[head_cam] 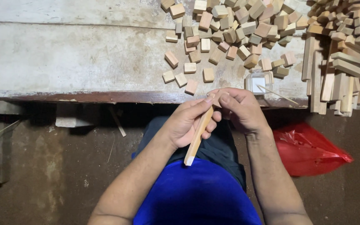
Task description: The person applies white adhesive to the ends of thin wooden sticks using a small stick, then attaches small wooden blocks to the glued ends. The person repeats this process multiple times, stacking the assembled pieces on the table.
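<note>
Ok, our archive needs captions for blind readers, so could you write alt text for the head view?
Seen from above, a person's left hand holds a long wooden stick while the right hand presses at its top end. Beyond them, a worn workbench carries scattered small wooden blocks, stacked wooden strips and a small clear container.

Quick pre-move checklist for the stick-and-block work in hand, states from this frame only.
1. Left hand grips the long wooden stick: ok, fingers wrapped round it.
2. Right hand meets the stick's top end: ok, fingertips pinch there, apparently on a small block; block mostly hidden.
3. Block seated square on the stick: cannot tell, fingers cover the joint.
4. Loose blocks within reach on the workbench: ok.
5. Clear container with thin stick near the bench edge: ok, upright; contents cannot tell.
6. Stacked sticks overhang the bench edge: not ok.
</note>
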